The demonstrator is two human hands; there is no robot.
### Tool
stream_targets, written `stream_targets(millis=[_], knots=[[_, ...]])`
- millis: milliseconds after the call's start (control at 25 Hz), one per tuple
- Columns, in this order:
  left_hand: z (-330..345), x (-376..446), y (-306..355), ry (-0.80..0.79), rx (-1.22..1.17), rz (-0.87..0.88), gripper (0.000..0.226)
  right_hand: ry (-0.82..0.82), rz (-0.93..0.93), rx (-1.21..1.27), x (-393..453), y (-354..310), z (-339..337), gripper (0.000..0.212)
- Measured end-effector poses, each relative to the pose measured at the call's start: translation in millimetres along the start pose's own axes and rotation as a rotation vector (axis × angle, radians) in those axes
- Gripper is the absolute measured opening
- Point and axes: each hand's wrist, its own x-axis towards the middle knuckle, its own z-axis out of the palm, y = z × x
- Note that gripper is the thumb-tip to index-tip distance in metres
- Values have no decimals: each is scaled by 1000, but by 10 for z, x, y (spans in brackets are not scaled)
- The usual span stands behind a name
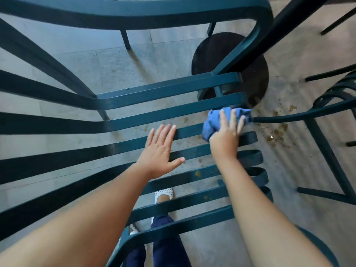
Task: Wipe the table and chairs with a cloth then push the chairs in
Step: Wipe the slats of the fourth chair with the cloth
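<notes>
A dark teal slatted metal chair [134, 120] fills the view from above. My right hand [225, 135] presses a crumpled blue cloth [215, 120] onto the right end of the seat slats, near the seat's right edge. My left hand [159, 151] lies flat with fingers spread on a middle slat and holds nothing. The table top is out of view; only its black post [285, 24] and round black base [227, 60] show beyond the chair.
A second teal chair [327, 112] stands close on the right. Brown spots and crumbs [277, 132] mark the grey tiled floor between the chairs. My foot in a white shoe [163, 195] shows under the slats. More chair legs stand at the back.
</notes>
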Motion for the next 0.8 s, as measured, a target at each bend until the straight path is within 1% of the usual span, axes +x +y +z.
stream_targets(millis=[80, 120, 200, 240, 280, 320, 360, 440, 480, 520, 600, 720, 760, 800], knots=[[-55, -299, -186, -46, -10, -57, 108, -191, -94, 13, -248, -238, -65, 73], [-120, -453, -292, -91, 18, -92, 113, -306, -144, 44, -315, -356, -137, 75], [-283, -693, -453, -198, 110, -182, 128, -621, -188, 56, -377, -492, -329, 72], [-337, -762, -476, -228, 145, -219, 133, -762, -188, -16, -412, -509, -389, 68], [-372, -820, -469, -225, 169, -242, 137, -841, -185, -114, -497, -520, -411, 64], [-381, -857, -445, -211, 186, -254, 139, -866, -171, -222, -639, -542, -360, 65], [-377, -889, -417, -206, 197, -260, 141, -823, -163, -303, -837, -539, -217, 72], [-348, -947, -388, -212, 220, -238, 143, -624, -133, -299, -1226, -638, 62, 81], [-335, -974, -388, -207, 238, -219, 143, -558, -124, -267, -1337, -716, 180, 81], [-332, -987, -387, -199, 252, -205, 143, -484, -157, -258, -1372, -812, 289, 81], [-358, -1003, -373, -187, 240, -207, 142, -506, -193, -272, -1416, -1046, 426, 84], [-385, -1016, -367, -178, 260, -194, 139, -546, -228, -368, -1541, -1409, 487, 95], [-378, -1038, -369, -197, 300, -152, 138, -571, -292, -384, -1601, -1462, 518, 98], [-368, -1068, -376, -222, 344, -100, 138, -600, -407, -407, -1660, -1506, 536, 99]])
